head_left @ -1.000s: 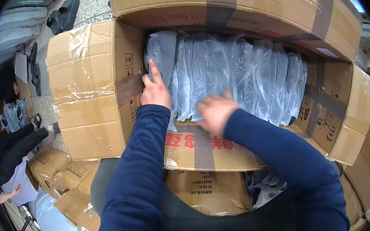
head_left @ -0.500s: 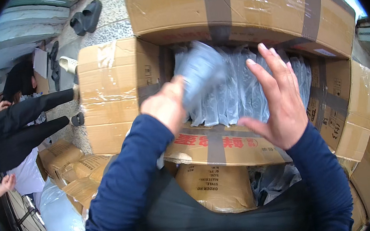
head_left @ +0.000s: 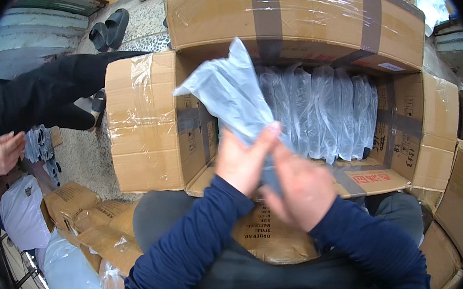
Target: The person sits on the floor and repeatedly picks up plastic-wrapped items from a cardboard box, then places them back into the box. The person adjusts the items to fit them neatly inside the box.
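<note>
A soft, grey-looking packet in frosted clear plastic (head_left: 231, 93) is held up in front of me, its loose corners pointing away. My left hand (head_left: 240, 163) grips its lower end. Slightly blurred, my right hand (head_left: 303, 185) closes on the same end from the other side, thumbs close together. Beyond my hands stands an open cardboard box (head_left: 172, 122) with its flaps folded out. Inside it, a row of similar plastic-wrapped packets (head_left: 322, 114) stands on edge, packed side by side. What is inside the plastic is too veiled to name.
A taped brown parcel (head_left: 277, 242) lies between my legs. More parcels (head_left: 73, 205) and plastic sacks (head_left: 76, 282) are at the left, where another person's hand (head_left: 1, 153) shows. Dark slippers (head_left: 110, 30) lie on the floor at the back left. More cartons (head_left: 450, 208) stand at right.
The packet has come upright and nearer to me. My right hand, open over the box before, now grips it with the left. The other person has moved at the left.
</note>
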Available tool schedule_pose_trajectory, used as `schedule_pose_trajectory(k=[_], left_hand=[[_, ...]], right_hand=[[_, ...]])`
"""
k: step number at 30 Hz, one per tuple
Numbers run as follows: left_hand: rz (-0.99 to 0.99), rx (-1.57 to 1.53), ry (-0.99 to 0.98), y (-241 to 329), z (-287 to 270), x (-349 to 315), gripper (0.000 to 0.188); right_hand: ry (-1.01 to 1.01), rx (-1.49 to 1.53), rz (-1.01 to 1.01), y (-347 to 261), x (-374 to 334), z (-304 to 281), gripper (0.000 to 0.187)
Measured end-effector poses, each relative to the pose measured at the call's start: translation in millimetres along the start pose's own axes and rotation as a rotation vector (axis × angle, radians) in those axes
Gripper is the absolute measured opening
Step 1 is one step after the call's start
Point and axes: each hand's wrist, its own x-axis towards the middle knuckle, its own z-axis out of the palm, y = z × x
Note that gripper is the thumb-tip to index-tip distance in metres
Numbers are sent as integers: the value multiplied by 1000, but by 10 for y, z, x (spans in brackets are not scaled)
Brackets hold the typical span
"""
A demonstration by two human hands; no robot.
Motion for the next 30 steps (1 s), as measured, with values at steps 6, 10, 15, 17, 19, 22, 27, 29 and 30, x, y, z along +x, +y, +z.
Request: schedule_pose_trajectory(k=[6, 10, 15, 17, 19, 22, 27, 29, 30], left_hand=[[225, 1408, 97, 318, -967, 506, 53], [191, 1421, 98, 318, -1125, 695, 55], [212, 1300, 61, 444, -1023, 803, 54], [139, 1256, 66, 465, -1056, 809, 55], [121, 1156, 37, 455, -1131, 793, 54], [174, 1144, 29, 429, -1217, 769, 54], [32, 1357, 67, 329, -1071, 730, 65], [32, 1443, 76, 219, -955, 755, 72], [12, 1486, 75, 151, -907, 785, 76]], right_hand=[[-82, 74, -104, 691, 515, 854, 23], [-495, -294, -338, 1020, 1061, 1779, 31], [-750, -765, -350, 1068, 1551, 2942, 47], [-702, -731, -206, 1121, 1587, 3144, 53], [-636, -709, -298, 1202, 1523, 3189, 48], [-807, -782, -533, 1287, 1353, 3089, 35], [-642, -617, -412, 1250, 1447, 2899, 34], [-477, -628, -296, 1236, 1577, 2793, 36], [-475, -613, -234, 1228, 1655, 2736, 37]])
